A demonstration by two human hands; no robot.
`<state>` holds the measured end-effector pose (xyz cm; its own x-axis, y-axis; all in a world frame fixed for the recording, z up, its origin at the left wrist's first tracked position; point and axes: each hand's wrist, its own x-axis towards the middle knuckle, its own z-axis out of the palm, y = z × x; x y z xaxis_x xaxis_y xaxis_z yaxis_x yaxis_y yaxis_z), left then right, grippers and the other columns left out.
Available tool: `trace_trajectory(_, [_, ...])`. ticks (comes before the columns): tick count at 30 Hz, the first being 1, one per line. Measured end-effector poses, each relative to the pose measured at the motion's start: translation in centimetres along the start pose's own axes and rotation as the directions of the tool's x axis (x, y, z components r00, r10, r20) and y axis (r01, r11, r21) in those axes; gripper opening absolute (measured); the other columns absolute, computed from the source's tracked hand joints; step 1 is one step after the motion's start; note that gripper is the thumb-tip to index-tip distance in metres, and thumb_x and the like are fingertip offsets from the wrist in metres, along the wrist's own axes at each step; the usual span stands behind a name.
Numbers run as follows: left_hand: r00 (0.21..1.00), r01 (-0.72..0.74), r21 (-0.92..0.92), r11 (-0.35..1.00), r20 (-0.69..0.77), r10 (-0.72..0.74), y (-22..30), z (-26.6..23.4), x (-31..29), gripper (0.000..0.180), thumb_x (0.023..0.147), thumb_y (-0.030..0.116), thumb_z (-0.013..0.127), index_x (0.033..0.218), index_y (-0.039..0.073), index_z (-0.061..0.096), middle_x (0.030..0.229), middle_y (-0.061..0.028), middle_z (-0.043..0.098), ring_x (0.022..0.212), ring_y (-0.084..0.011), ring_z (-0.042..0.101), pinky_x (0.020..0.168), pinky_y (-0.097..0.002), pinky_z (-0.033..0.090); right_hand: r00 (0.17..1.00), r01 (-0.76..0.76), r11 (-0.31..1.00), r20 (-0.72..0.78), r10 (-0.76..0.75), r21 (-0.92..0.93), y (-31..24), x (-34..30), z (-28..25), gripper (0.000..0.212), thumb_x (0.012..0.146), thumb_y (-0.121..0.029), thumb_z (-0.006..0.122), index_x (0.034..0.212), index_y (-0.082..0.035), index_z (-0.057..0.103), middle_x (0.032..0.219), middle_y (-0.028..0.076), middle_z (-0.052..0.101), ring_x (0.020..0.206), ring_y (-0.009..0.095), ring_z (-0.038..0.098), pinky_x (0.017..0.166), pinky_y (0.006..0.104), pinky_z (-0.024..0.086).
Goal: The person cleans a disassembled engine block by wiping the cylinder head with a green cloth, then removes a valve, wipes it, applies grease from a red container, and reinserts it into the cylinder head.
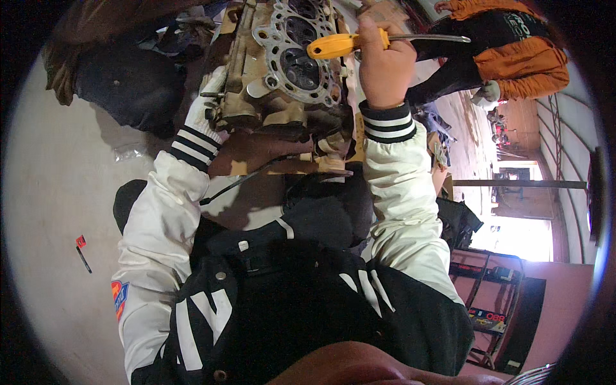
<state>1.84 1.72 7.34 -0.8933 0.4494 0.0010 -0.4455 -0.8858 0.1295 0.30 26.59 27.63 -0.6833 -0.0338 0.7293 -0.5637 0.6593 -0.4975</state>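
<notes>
A grimy brown engine block (240, 90) stands before me, its grey metal face pierced by round, dark cylinder openings. In my right hand (388, 70) is a screwdriver (337, 46) with a yellow handle, the fingers closed round it. Its bare metal shaft points right, and the handle's butt end hangs over the block's face. My left hand (197, 114), in a white glove, lies against the left side of the block. The block hides most of its fingers, so their grip cannot be told.
A person in orange and black (513, 64) stands at the upper right. Dark clothing of someone else (131, 86) shows at the upper left. A small clear bag (128, 153) and a black pen-like object (84, 258) lie on the pale floor. A metal rack (484, 282) stands at the right.
</notes>
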Motion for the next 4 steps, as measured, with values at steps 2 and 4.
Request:
trace_trajectory(2, [0.998,-0.020,0.049,0.999,-0.054,0.023,-0.01,-0.52,0.23,0.035,0.106,0.031,0.060,0.133,0.007,0.063,0.119,-0.0130,0.072,0.099,-0.0299,0.074,0.083,-0.0479,0.065,0.999,-0.039,0.998,0.018,0.038,0.054,0.10,-0.44,0.49,0.032,0.099,-0.031,0.072,0.091,0.000,0.071,0.066,-0.001,0.061,0.060,0.006,0.053,0.058,0.0242,0.044])
trace_trajectory(4, [0.983,0.006,0.136,0.991,-0.180,0.019,0.27,-1.15,0.72,0.036,0.106,0.030,0.061,0.133,0.006,0.063,0.119,-0.0123,0.072,0.103,-0.0295,0.073,0.084,-0.0483,0.065,0.988,-0.143,0.988,0.058,0.140,0.060,0.16,-0.79,0.73,0.032,0.099,-0.031,0.072,0.091,0.000,0.070,0.068,-0.001,0.062,0.062,0.006,0.053,0.058,0.0247,0.044])
